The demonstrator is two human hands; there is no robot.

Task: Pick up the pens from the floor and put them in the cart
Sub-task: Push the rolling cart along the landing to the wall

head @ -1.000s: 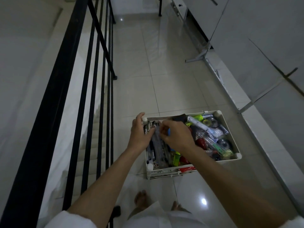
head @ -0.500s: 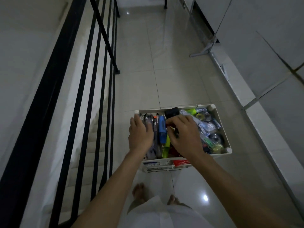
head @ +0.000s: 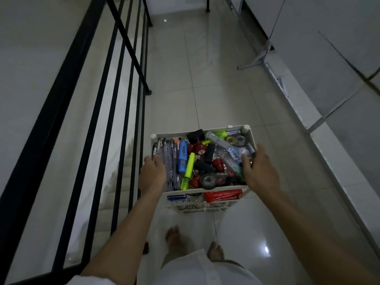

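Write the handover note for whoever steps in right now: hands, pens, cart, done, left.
Left hand: on the cart's left edge beside the pens, holding nothing that can be made out.
Right hand: at the cart's right edge, no pen visible in its grip.
Pens: lying in a row along the left side of the cart's top tray, next to a blue highlighter and a yellow highlighter.
Done: pens are in the cart.
Left: no pens show on the visible floor; check outside the camera's view.
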